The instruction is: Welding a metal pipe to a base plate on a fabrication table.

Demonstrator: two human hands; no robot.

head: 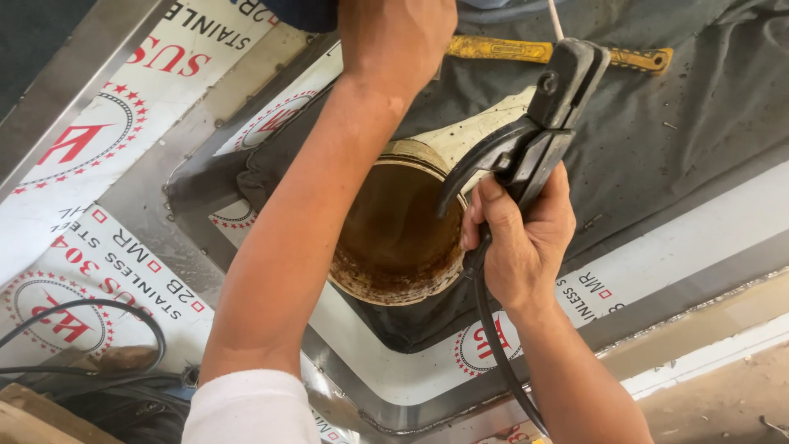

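Rust-crusted metal pipe (394, 238), matt cloth (657, 131)

Blk clamp (538, 123), rusty-brown pipe (394, 230), yellow tool (526, 51), dark grey cloth (682, 107), white sleeve (246, 407).

Single head-worn view, steeply downward, close over the hands (460, 148) and steel sheet (90, 247).

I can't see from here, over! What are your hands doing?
Right hand grips black electrode holder. Left hand up top, grip unclear. Rusty pipe below.
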